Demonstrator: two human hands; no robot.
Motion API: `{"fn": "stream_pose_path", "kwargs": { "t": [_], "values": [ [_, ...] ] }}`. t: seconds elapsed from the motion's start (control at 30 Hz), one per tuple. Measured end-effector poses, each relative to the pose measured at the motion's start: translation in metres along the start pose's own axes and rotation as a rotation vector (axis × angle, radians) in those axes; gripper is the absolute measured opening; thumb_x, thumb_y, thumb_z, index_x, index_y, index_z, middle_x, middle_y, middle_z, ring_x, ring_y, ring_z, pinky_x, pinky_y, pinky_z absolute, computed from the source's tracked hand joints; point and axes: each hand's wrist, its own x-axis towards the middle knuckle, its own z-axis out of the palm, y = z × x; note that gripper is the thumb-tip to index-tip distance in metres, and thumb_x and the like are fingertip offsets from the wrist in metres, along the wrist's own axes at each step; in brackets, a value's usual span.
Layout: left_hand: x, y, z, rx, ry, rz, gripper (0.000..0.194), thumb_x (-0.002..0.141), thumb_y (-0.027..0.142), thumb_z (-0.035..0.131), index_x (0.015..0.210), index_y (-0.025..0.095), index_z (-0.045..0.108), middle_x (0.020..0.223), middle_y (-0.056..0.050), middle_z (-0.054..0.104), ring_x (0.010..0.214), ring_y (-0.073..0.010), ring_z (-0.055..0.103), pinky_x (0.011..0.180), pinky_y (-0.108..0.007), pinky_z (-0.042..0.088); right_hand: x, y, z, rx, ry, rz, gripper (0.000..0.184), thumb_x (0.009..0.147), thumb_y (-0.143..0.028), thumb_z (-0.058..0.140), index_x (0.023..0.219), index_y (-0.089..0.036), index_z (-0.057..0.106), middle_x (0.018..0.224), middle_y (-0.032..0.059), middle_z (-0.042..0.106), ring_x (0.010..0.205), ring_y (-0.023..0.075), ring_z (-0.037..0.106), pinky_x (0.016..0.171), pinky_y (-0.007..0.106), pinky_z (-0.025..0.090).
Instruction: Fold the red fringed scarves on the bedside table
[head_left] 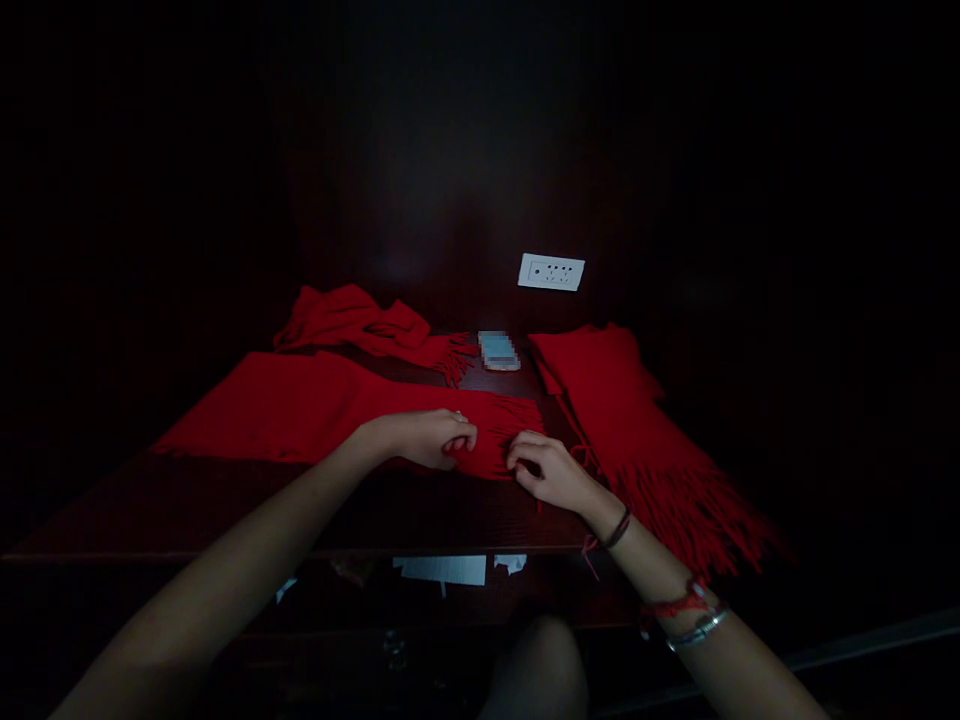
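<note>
A red fringed scarf (300,400) lies spread across the dark wooden table, its tassels pointing right. Over its right part is my left hand (427,438), closed with the fingers curled down; whatever sits between them is hidden. My right hand (553,472) is at the tasselled end, thumb and fingers bent together on the fringe. Behind the spread scarf, a second red scarf (352,315) lies crumpled. To the right, a folded red scarf (607,385) has its long tassels hanging toward the near right.
A phone-like flat object (499,350), blurred out, lies at the back of the table (420,510). A white wall socket (551,272) is above it. White papers (442,570) show below the table's front edge. My knee (544,665) is underneath. The surroundings are very dark.
</note>
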Motion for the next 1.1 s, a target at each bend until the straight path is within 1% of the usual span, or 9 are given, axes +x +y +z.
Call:
{"fn": "stream_pose_path", "kwargs": {
  "t": [0.13,0.23,0.47,0.57,0.7,0.8,0.9,1.0,1.1],
  "values": [
    [0.0,-0.004,-0.002,0.016,0.012,0.011,0.024,0.061,0.012,0.046,0.083,0.02,0.048,0.074,0.002,0.052,0.066,-0.0116,0.045,0.062,-0.021,0.036,-0.001,0.0,-0.004,-0.044,-0.037,-0.005,0.017,0.066,-0.003,0.041,0.065,-0.017,0.051,0.068,0.0008,0.049,0.068,0.0114,0.045,0.067,0.023,0.035],
    [0.0,-0.005,-0.001,0.018,0.034,-0.006,0.026,0.061,0.009,0.043,0.083,0.02,0.049,0.077,0.001,0.054,0.067,-0.0116,0.047,0.062,-0.021,0.036,-0.001,-0.001,-0.005,-0.078,-0.033,0.006,0.016,0.065,-0.004,0.042,0.068,-0.017,0.05,0.068,0.001,0.05,0.068,0.0119,0.045,0.068,0.023,0.035],
    [0.003,-0.013,0.0,-0.125,0.087,-0.022,0.013,0.067,0.011,0.04,0.075,0.017,0.048,0.062,0.004,0.049,0.054,-0.0078,0.042,0.052,-0.018,0.032,0.001,-0.002,-0.007,-0.113,0.135,0.07,0.014,0.072,-0.011,0.044,0.082,-0.017,0.052,0.077,0.0025,0.054,0.075,0.0145,0.046,0.074,0.029,0.034],
    [0.002,-0.015,-0.002,-0.191,0.173,-0.015,0.012,0.072,0.013,0.037,0.08,0.017,0.045,0.064,0.003,0.048,0.055,-0.0075,0.042,0.052,-0.017,0.032,0.002,-0.002,-0.007,-0.104,0.158,0.091,0.015,0.075,-0.016,0.045,0.088,-0.018,0.052,0.084,0.0037,0.055,0.081,0.0154,0.047,0.075,0.029,0.035],
    [0.002,-0.012,-0.004,-0.125,0.286,0.036,0.012,0.078,0.015,0.033,0.085,0.018,0.043,0.071,0.002,0.048,0.061,-0.0088,0.042,0.058,-0.019,0.033,0.003,-0.001,-0.005,-0.105,0.128,0.08,0.02,0.074,-0.025,0.051,0.093,-0.018,0.052,0.09,0.0041,0.055,0.086,0.0159,0.047,0.078,0.03,0.034],
    [0.003,-0.006,-0.002,-0.013,0.261,0.095,0.015,0.08,0.014,0.031,0.078,0.018,0.045,0.073,0.0,0.049,0.067,-0.0107,0.044,0.065,-0.02,0.033,0.004,-0.001,-0.003,-0.135,0.106,0.068,0.023,0.074,-0.029,0.052,0.095,-0.019,0.052,0.091,0.0037,0.056,0.086,0.0159,0.047,0.078,0.03,0.032],
    [0.004,-0.001,0.001,0.102,0.206,0.106,0.015,0.079,0.015,0.034,0.075,0.018,0.048,0.075,-0.001,0.05,0.07,-0.012,0.046,0.066,-0.021,0.033,0.006,0.0,-0.001,-0.171,0.08,0.053,0.016,0.079,-0.025,0.045,0.091,-0.019,0.054,0.085,0.003,0.057,0.082,0.0139,0.048,0.076,0.029,0.032],
    [0.003,0.002,0.003,0.162,0.179,0.077,0.011,0.077,0.027,0.042,0.077,0.019,0.05,0.08,-0.001,0.05,0.07,-0.0129,0.047,0.063,-0.022,0.034,0.007,-0.001,-0.001,-0.195,0.057,0.047,0.017,0.081,-0.027,0.042,0.087,-0.018,0.056,0.081,0.0029,0.058,0.079,0.0132,0.049,0.075,0.028,0.031],
    [0.002,0.003,0.004,0.188,0.167,0.049,0.02,0.072,0.038,0.049,0.081,0.02,0.051,0.086,-0.001,0.049,0.07,-0.0134,0.048,0.06,-0.022,0.034,0.008,-0.004,0.001,-0.218,0.055,0.049,0.022,0.077,-0.034,0.049,0.09,-0.017,0.055,0.084,0.0035,0.057,0.081,0.0144,0.048,0.074,0.028,0.031]
  ]
}}
